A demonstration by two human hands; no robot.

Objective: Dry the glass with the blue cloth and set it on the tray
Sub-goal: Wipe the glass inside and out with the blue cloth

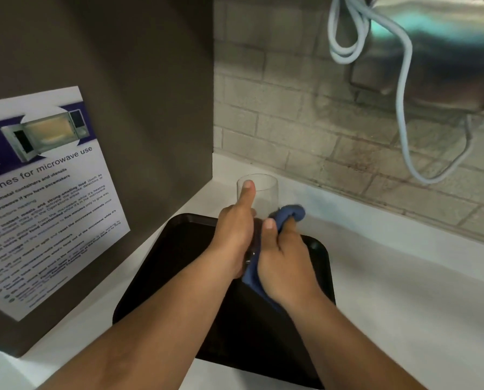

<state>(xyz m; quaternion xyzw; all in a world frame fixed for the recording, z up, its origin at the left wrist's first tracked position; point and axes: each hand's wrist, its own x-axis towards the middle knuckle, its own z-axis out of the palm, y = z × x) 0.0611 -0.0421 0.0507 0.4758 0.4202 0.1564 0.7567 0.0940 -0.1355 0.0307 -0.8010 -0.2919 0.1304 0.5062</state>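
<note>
A clear glass [264, 197] is held upright above the far part of a black tray [179, 263]. My left hand [235, 235] grips the glass from the left, its forefinger laid up the side toward the rim. My right hand [284, 260] presses a blue cloth [291, 213] against the lower right side of the glass. The cloth bunches past my fingers at the top and hangs down under my palm. The base of the glass is hidden between my hands.
The tray lies on a white counter [404, 291]. A dark cabinet side [151, 94] with a microwave-use poster [46, 198] stands at the left. A tiled wall [291, 108] runs behind, with a pale cable [404, 80] hanging from a metal appliance [446, 52] at upper right.
</note>
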